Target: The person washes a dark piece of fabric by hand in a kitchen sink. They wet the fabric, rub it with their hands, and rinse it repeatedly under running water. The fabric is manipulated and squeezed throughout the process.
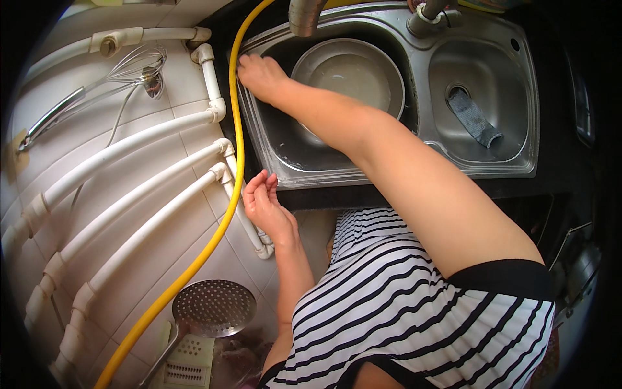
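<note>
My right hand rests at the left rim of a stainless steel double sink, close beside a yellow hose. Its fingers are bent down and blurred, so whatever may lie under them is hidden. The right forearm crosses over a round metal basin in the larger left bowl, which holds cloudy water. My left hand is held near the sink's front left corner, palm turned up, wet, fingers loosely curled, nothing seen in it.
A metal faucet spout overhangs the left bowl. A grey knitted cloth lies across the right bowl's drain. White pipes line the tiled wall, where a wire whisk hangs. Lower down are a perforated skimmer and a pale grater.
</note>
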A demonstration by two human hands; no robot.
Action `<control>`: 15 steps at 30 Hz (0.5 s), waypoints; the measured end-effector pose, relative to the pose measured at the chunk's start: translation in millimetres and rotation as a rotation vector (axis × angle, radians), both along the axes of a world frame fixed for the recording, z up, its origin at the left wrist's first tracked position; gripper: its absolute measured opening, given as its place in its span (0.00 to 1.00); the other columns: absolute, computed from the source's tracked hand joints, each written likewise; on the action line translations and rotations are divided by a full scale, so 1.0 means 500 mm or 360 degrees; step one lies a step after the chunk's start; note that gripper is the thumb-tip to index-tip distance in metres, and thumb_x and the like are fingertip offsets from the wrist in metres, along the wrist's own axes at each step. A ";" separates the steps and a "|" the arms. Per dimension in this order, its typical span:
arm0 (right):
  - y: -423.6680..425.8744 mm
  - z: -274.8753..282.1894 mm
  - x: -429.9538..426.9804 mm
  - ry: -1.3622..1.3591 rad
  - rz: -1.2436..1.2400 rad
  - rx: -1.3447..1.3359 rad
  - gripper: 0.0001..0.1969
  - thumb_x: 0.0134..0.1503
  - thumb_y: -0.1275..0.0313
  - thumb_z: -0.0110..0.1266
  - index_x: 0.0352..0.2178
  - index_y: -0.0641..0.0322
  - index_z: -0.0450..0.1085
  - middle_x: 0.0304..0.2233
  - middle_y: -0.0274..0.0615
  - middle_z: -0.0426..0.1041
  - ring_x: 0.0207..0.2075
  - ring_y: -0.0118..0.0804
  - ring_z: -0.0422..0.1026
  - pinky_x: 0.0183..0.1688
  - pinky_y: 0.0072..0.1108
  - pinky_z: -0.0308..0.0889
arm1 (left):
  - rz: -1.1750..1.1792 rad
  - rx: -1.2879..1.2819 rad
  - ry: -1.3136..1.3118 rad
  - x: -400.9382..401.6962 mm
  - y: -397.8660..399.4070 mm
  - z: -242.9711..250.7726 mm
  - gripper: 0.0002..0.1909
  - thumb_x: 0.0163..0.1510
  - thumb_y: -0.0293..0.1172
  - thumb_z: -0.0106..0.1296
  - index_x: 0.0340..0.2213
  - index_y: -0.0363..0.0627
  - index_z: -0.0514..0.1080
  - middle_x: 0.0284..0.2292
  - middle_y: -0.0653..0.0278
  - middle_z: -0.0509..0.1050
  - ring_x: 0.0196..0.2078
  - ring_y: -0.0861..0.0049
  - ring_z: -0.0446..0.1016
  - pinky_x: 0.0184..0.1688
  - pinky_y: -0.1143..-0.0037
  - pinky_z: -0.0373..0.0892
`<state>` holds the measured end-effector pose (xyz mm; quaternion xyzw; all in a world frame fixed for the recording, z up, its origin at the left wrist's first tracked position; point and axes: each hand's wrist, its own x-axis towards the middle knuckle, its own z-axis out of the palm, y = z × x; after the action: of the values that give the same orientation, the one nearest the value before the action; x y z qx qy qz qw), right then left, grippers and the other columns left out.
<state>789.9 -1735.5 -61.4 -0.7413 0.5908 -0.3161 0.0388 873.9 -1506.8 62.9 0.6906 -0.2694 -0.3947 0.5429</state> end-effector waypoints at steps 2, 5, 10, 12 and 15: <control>-0.043 0.009 -0.021 0.0023 -0.0041 -0.0001 0.05 0.49 0.73 0.52 0.26 0.58 0.74 0.35 0.38 0.70 0.39 0.39 0.72 0.35 0.28 0.71 | 0.0000 0.0026 0.0005 -0.001 0.003 0.003 0.09 0.59 0.20 0.41 0.37 0.34 0.71 0.37 0.56 0.75 0.36 0.75 0.76 0.44 0.77 0.72; -0.055 0.026 -0.043 0.0097 0.0021 0.0079 0.05 0.51 0.74 0.51 0.29 0.61 0.73 0.37 0.41 0.70 0.42 0.43 0.72 0.36 0.30 0.74 | -0.0072 0.0028 0.0032 0.004 0.012 0.001 0.09 0.59 0.20 0.41 0.37 0.34 0.71 0.37 0.56 0.75 0.36 0.75 0.76 0.45 0.76 0.72; -0.042 -0.010 -0.151 -0.0570 -0.0258 0.0286 0.10 0.55 0.70 0.49 0.38 0.61 0.70 0.36 0.47 0.73 0.39 0.49 0.75 0.38 0.35 0.74 | -0.0172 0.0050 0.0171 -0.023 0.004 -0.012 0.08 0.60 0.20 0.41 0.37 0.34 0.71 0.37 0.55 0.75 0.36 0.74 0.76 0.45 0.76 0.73; -0.014 0.022 -0.215 -0.0280 -0.0256 0.0299 0.09 0.56 0.70 0.48 0.38 0.62 0.68 0.35 0.48 0.74 0.37 0.49 0.77 0.36 0.34 0.74 | -0.0203 0.0060 0.0274 -0.031 -0.001 -0.024 0.08 0.60 0.20 0.42 0.38 0.34 0.71 0.38 0.55 0.76 0.37 0.74 0.76 0.45 0.75 0.73; 0.020 0.030 -0.326 0.0044 -0.0357 0.0273 0.09 0.56 0.71 0.47 0.38 0.62 0.67 0.35 0.50 0.74 0.35 0.49 0.78 0.34 0.34 0.75 | -0.0301 0.0118 0.0308 -0.065 -0.014 -0.039 0.09 0.59 0.21 0.43 0.40 0.35 0.70 0.39 0.55 0.75 0.38 0.72 0.76 0.46 0.74 0.73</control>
<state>627.0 -1725.4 -46.6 -0.6689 0.6952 -0.2565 0.0584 841.6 -1513.8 43.4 0.6404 -0.2650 -0.5186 0.5008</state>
